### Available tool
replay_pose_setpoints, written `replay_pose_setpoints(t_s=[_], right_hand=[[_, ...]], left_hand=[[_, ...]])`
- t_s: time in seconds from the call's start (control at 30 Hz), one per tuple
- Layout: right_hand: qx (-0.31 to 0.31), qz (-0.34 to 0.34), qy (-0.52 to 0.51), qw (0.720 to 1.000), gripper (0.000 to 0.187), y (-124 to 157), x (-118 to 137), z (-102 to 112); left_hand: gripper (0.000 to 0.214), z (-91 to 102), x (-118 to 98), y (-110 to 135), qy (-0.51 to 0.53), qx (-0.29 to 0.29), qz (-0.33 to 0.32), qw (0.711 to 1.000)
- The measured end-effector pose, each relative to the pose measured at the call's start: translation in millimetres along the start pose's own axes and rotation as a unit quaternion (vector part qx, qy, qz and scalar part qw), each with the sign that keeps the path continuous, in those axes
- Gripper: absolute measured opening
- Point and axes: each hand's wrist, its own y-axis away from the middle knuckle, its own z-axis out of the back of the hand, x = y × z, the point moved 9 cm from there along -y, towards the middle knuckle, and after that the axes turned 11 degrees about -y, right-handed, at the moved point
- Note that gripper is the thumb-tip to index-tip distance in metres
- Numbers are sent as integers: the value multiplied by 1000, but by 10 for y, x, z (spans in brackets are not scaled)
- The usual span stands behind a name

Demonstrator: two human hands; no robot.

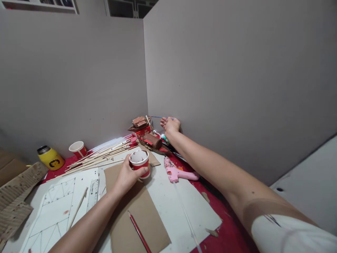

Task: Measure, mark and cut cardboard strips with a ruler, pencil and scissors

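Note:
My left hand (pixel 128 180) is closed round a red-and-white paper cup (pixel 140 165), held upright above the brown cardboard sheet (pixel 139 211). Brown smears mark the cup's inside and rim. At the corner by the right-hand wall, my right hand (pixel 171 124) holds a thin blue paintbrush (pixel 156 116), which points left; part of its handle is hidden by the fingers. Just left of that hand are a small brown model boat (pixel 139 123) and a brown cylinder-shaped piece (pixel 153 140) on a dark base.
A pink glue gun (pixel 175 172) with a clear stick lies below my right forearm. Thin wooden sticks (pixel 105 153), another paper cup (pixel 78 150) and a yellow bottle (pixel 51 158) are at left. A red pencil (pixel 139 233) rests on the cardboard. Grey panels (pixel 210 70) enclose the corner.

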Motion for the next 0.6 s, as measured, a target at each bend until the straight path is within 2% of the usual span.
replay_pose_setpoints(t_s=[0.2, 0.6], right_hand=[[-50, -25, 25, 998, 29, -27, -135, 52], [-61, -42, 34, 997, 29, -52, -276, 42]], left_hand=[[56, -35, 32, 14, -14, -2, 2, 1000], [58, -83, 37, 49, -29, 10, 6, 1000]])
